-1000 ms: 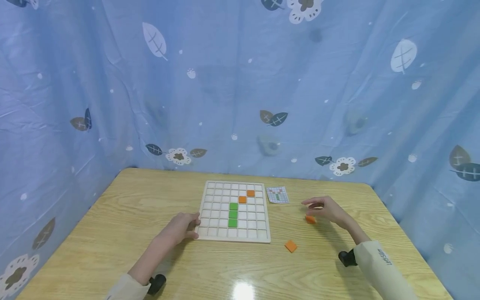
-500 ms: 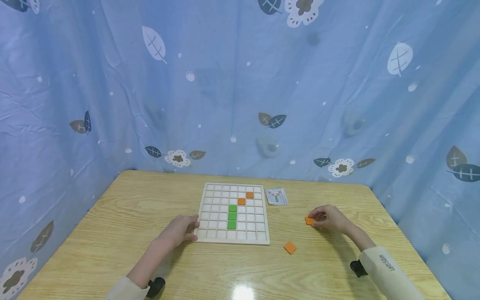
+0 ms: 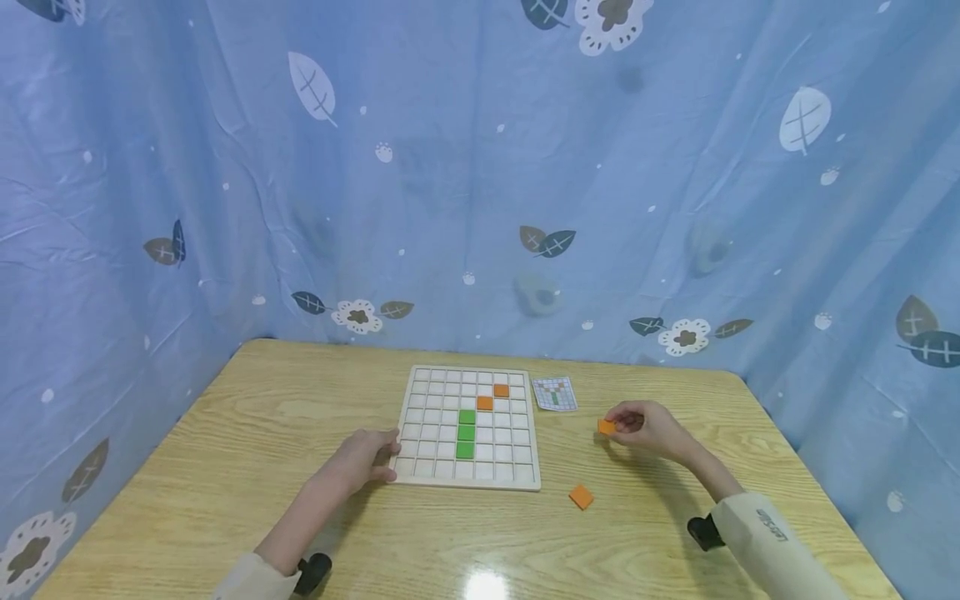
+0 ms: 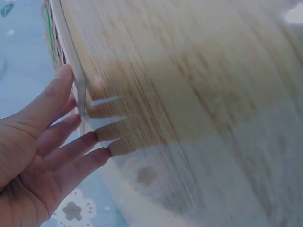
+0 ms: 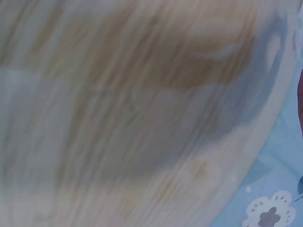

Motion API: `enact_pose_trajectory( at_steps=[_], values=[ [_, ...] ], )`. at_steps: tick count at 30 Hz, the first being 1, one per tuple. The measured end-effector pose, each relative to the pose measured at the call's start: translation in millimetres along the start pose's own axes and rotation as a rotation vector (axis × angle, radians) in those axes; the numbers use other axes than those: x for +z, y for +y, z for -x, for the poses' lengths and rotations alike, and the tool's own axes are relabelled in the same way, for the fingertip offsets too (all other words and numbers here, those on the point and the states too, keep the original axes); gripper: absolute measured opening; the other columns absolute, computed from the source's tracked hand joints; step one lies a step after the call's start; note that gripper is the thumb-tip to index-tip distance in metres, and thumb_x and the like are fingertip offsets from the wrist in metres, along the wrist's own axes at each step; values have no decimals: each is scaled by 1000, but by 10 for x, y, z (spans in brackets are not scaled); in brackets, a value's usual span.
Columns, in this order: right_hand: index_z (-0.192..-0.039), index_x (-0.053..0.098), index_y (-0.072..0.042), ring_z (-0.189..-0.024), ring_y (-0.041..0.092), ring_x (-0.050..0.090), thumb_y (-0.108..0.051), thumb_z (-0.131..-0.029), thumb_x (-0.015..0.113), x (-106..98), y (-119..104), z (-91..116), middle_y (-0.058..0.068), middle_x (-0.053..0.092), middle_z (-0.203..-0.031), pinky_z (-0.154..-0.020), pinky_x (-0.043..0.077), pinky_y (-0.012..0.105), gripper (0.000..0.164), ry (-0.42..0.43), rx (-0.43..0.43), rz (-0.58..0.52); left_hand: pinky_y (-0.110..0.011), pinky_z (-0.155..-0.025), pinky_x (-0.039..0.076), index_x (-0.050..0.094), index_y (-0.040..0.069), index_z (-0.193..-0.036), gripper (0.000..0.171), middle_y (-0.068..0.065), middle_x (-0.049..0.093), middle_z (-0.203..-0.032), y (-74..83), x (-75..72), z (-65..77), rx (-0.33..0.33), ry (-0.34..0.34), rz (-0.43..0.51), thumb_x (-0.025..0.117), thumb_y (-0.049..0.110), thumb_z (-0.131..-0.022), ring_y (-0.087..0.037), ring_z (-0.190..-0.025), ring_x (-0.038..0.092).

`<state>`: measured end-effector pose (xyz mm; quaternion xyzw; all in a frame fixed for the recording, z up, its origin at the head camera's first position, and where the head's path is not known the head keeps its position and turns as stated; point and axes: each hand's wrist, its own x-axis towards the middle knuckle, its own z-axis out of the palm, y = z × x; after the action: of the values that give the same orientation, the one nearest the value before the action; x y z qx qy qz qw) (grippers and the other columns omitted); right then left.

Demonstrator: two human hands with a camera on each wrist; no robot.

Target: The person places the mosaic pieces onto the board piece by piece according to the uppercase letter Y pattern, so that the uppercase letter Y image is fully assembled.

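Observation:
My right hand (image 3: 651, 429) pinches an orange square tile (image 3: 607, 427) between thumb and fingers, just above the table right of the board. In the right wrist view only a sliver at the right edge may be part of it. My left hand (image 3: 362, 461) rests against the left edge of the white gridded board (image 3: 431, 472), near its front corner. The left wrist view shows the thumb and nearer fingers of that hand (image 4: 52, 146) at the board's rim, the other fingers extended. The board bears a column of green tiles (image 3: 466, 433) and two orange tiles (image 3: 485, 403) set diagonally.
Another orange tile (image 3: 581, 497) lies on the wooden table (image 3: 300, 375), right of the board's near corner. A small printed pattern card (image 3: 555, 394) lies beside the board's far right corner. A blue patterned curtain (image 3: 450, 208) surrounds the table's far edge and sides.
My right hand came down to the farther orange tile, took hold of it and lifted it slightly, moving a little left toward the board. My left hand has stayed at the board's edge.

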<state>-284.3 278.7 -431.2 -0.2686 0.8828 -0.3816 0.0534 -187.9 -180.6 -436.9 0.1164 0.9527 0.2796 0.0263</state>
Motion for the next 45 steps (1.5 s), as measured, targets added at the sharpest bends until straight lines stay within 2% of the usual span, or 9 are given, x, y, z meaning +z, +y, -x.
enact_pose_trajectory(
  at_steps=[5, 12, 18, 24, 28, 33, 39, 41, 45],
  values=[
    [-107, 63, 9, -80, 13, 62, -3, -85, 71, 58, -107, -95, 15, 65, -94, -69, 55, 22, 27, -24, 9, -112, -49, -103, 42, 54, -13, -126, 61, -9, 70, -105, 9, -4, 6, 1, 0, 11, 79, 5, -73, -36, -118, 55],
    [-111, 64, 10, -83, 12, 63, -5, -87, 70, 248, -262, -290, 19, 66, -98, -72, 56, 23, 29, 7, 8, -251, -49, -102, 43, 55, -13, -125, 61, -10, 70, -104, 17, -20, 18, 7, 10, 8, 80, 5, -72, -36, -116, 56],
    [-112, 63, 10, -84, 12, 62, -3, -87, 69, 424, -427, -515, 20, 66, -100, -75, 56, 23, 29, 17, -3, -305, -48, -100, 45, 55, -14, -124, 61, -9, 70, -101, 11, -17, 8, 34, 15, -9, 80, 5, -72, -34, -113, 59],
    [-114, 62, 9, -86, 13, 61, -5, -88, 68, 580, -609, -754, 16, 65, -101, -79, 56, 32, 30, 4, 33, -370, -48, -100, 45, 57, -13, -121, 58, -8, 70, -100, 6, -17, -2, 32, 20, -17, 80, 6, -71, -34, -113, 59],
    [-117, 61, 10, -87, 12, 61, -7, -89, 68, 710, -707, -907, 16, 66, -103, -83, 55, 41, 33, -14, 52, -397, -48, -100, 45, 62, -9, -117, 51, -9, 69, -102, 16, -17, 6, 19, 24, 1, 80, 5, -71, -35, -115, 57],
    [-115, 64, 7, -86, 12, 61, -5, -88, 69, 901, -822, -1082, 18, 66, -107, -89, 51, 51, 30, 3, 64, -430, -48, -99, 46, 63, -8, -115, 49, -11, 69, -103, 16, -12, 9, 35, 26, 1, 80, 6, -71, -36, -114, 57],
    [-111, 67, 4, -90, 24, 63, -5, -86, 70, 1133, -898, -1255, 17, 66, -106, -83, 55, 45, 27, 19, 93, -400, -48, -100, 45, 62, -9, -116, 51, -11, 69, -104, 14, -18, 6, 22, 26, 4, 81, 6, -71, -36, -115, 57],
    [-110, 67, 7, -91, 31, 63, -3, -86, 70, 1184, -942, -1286, 21, 66, -105, -81, 55, 45, 26, 12, 76, -370, -47, -100, 45, 62, -9, -118, 52, -11, 69, -104, 14, -14, 4, 11, 25, 11, 80, 6, -71, -35, -115, 57],
    [-106, 67, 9, -80, 24, 62, -3, -85, 71, 1281, -989, -1360, 21, 66, -98, -72, 56, 36, 25, 1, 62, -325, -48, -101, 45, 58, -11, -122, 57, -11, 69, -104, 18, -7, 13, -8, 25, 35, 80, 4, -71, -35, -116, 56]
  ],
)
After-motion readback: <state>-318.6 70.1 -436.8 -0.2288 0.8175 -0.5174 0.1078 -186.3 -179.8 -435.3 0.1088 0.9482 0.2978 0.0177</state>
